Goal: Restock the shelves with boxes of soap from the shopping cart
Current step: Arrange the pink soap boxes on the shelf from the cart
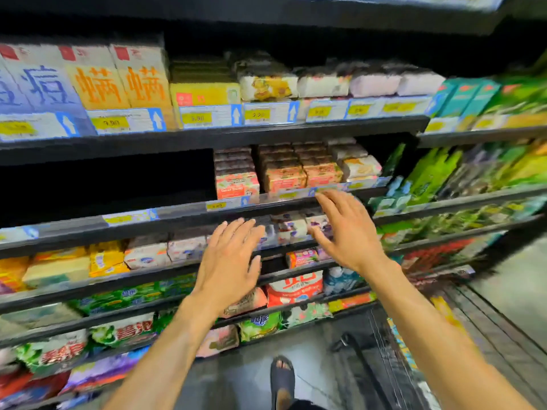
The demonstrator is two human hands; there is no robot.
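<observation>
Left hand (229, 261), right hand (346, 232): fingers spread straight, nothing held. Pale purple-printed cardboard soap boxes (291, 230) seen shelved just beyond fingertips. Dark gap on black metal shelf (183, 221) up-left of fingers, unfilled. Black wire shopping cart (384, 350) below right wrist, contents blurred. Restocking judged unfinished.

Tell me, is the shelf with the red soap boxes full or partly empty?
Partly empty. The red soap boxes stand on the right; left of them the shelf is a dark gap.
</observation>
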